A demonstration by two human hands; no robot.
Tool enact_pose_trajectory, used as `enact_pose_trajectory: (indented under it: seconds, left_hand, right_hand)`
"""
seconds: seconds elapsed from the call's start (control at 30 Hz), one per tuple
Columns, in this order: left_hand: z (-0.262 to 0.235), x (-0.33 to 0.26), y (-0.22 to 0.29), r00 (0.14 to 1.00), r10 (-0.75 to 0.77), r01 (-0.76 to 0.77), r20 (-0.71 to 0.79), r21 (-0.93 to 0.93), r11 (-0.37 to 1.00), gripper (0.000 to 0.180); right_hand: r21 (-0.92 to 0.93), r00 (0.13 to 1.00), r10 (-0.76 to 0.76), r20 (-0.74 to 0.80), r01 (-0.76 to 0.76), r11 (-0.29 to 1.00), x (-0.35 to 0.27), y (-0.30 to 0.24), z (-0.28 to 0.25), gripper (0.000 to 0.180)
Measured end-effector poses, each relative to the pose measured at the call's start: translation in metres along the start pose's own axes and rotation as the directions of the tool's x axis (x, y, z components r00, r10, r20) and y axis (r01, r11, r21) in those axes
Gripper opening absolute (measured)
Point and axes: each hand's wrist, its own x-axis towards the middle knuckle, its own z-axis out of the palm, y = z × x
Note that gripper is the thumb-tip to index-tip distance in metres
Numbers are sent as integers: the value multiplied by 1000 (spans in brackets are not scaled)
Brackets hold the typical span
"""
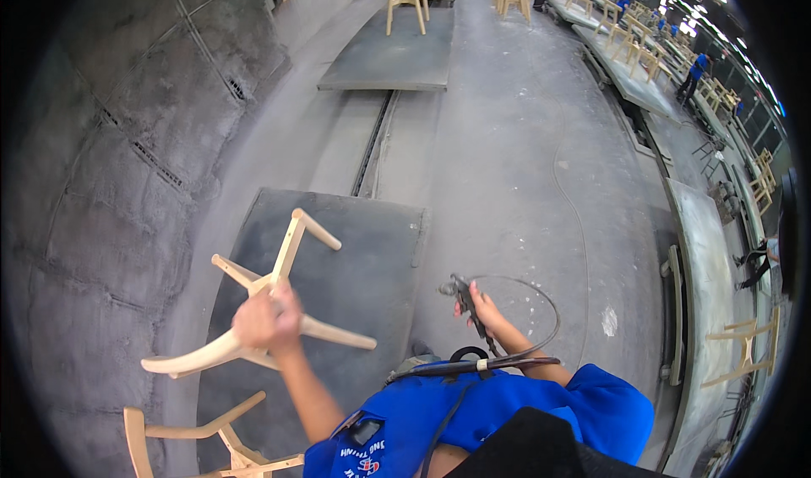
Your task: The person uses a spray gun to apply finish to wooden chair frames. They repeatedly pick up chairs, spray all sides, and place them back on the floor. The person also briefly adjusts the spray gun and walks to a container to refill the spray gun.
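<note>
My left hand is wrapped round the middle of a pale, unpainted wooden chair frame. The frame is tipped over above a dark flat platform, its legs pointing several ways. I cannot tell whether it touches the surface. To the right of the platform, my right hand grips a dark spray gun by its handle, nozzle pointing left toward the chair frame. A thin hose loops from the gun back to my forearm. Another pale chair frame stands at the lower left, cut off by the picture's edge.
A grey, dusty wall runs along the left. Farther ahead, a floor track leads to another platform bearing a chair. Long benches with several chairs line the right, with people in blue beside them. A cable crosses the floor.
</note>
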Motion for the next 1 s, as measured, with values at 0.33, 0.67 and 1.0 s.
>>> enact_pose_trajectory:
  seconds: [0.33,0.67,1.0]
  left_hand:
    - [20,57,-39,961,-86,149,262,-231,962,53]
    - [-1,2,-42,910,-201,124,363,226,966,92]
    - [78,105,62,793,-401,157,458,482,862,82]
  right_hand:
    - [-40,997,-23,-80,20,999,85,-32,-20,83]
    - [-210,986,164,-12,-163,964,270,-134,-51,77]
    - [-43,948,-11,319,26,999,419,-251,71,75]
